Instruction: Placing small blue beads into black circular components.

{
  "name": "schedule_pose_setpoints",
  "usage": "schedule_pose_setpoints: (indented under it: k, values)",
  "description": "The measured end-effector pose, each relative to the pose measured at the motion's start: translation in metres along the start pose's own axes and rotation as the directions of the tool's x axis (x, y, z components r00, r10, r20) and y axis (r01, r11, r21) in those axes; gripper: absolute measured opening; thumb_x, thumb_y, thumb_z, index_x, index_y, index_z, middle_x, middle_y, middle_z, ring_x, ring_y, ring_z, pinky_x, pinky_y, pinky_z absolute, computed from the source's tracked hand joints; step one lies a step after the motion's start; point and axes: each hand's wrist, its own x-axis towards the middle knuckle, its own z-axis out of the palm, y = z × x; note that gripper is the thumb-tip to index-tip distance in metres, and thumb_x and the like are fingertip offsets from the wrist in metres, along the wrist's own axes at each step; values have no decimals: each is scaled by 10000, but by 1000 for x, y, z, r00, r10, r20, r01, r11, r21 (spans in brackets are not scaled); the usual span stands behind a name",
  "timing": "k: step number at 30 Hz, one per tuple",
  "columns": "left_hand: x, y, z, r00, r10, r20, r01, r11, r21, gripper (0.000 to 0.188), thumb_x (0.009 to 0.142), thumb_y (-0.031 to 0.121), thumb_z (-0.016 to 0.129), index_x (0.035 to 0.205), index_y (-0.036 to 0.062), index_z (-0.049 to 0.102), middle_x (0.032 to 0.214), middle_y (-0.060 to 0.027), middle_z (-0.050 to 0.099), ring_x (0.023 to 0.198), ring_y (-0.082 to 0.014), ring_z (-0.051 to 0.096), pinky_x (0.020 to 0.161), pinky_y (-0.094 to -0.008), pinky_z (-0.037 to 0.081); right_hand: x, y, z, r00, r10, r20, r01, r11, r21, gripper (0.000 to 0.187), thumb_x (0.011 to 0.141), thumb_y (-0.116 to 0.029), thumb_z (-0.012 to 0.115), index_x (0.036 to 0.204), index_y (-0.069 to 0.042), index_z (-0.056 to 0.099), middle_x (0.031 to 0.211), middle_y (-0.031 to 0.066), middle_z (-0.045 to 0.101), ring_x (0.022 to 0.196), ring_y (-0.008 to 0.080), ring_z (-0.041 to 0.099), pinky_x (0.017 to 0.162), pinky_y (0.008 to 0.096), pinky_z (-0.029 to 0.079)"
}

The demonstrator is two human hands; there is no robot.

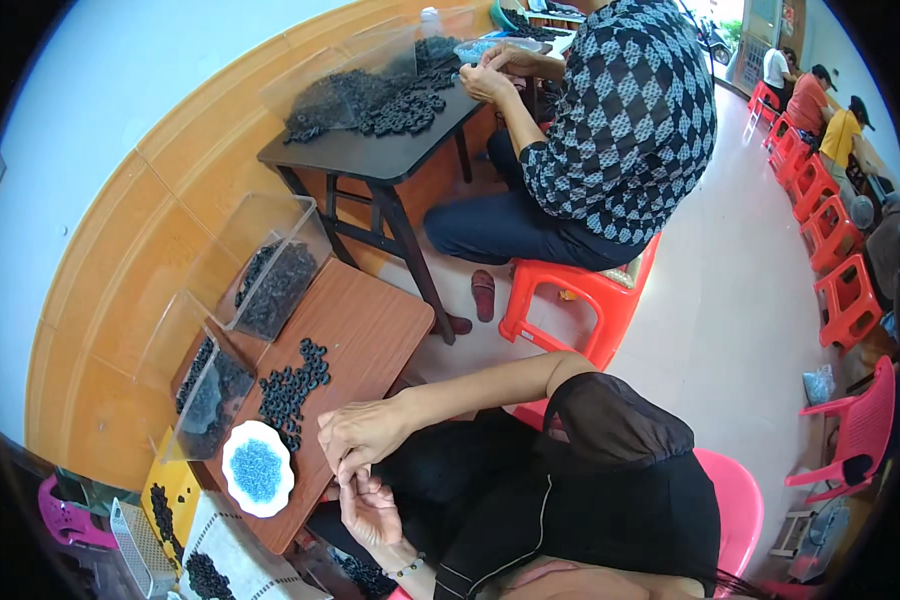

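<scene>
Black top point(630, 510) with thin pale piping point(547, 500)
Beaded bracelet point(410, 567) just behind the left grip point(373, 512); sheer, puffed dark sleeve point(610, 420) well back from the right grip point(362, 436).

My right grip point(362, 437) and left grip point(375, 512) meet at the fingertips just off the near edge of the brown table point(380, 312); I can't make out what, if anything, sits between them. A bracelet point(410, 568) circles my left wrist. Before me on the table lie loose black rings point(286, 400), with a scalloped white dish point(283, 468) of blue bits point(257, 470) beside them and clear bins point(292, 238) of black pieces behind. Beyond, a co-worker point(630, 120) sits on a red stool point(580, 285) at a dark table point(395, 157).
</scene>
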Motion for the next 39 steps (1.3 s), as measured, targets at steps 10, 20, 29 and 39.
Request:
schedule_pose_setpoints:
  k: [10,20,29,39]
  values:
    - [-8,10,-4,991,-116,74,115,993,9,241,970,149,653,1195,85,596,1085,-135,656,817,-186,538,657,-283,474,9,-11,-6,985,-138,101,113,968,225,211,830,-228,755,823,-18,769,752,137,720,721,242,696,646,374,511]
    - [-13,2,11,998,-68,19,67,995,69,294,920,102,709,1180,35,589,1048,-134,662,749,-164,547,639,-275,477,5,-9,-7,968,-237,79,210,945,251,191,830,-223,753,832,-33,771,788,115,725,757,245,693,663,372,514]
    - [-17,-9,8,997,-38,-68,47,990,135,309,932,184,706,1161,-4,620,952,-84,681,697,-112,540,601,-244,442,10,0,-13,935,-50,351,-13,984,176,260,908,-302,679,1030,-85,757,942,81,735,909,282,658,833,396,505]
    - [-33,0,5,965,89,-248,-20,963,270,452,954,217,689,1328,-19,598,943,-67,712,676,-86,572,620,-221,484,46,94,-42,958,282,45,-269,944,-190,228,898,-231,713,1022,-40,733,923,149,740,815,294,717,700,379,548]
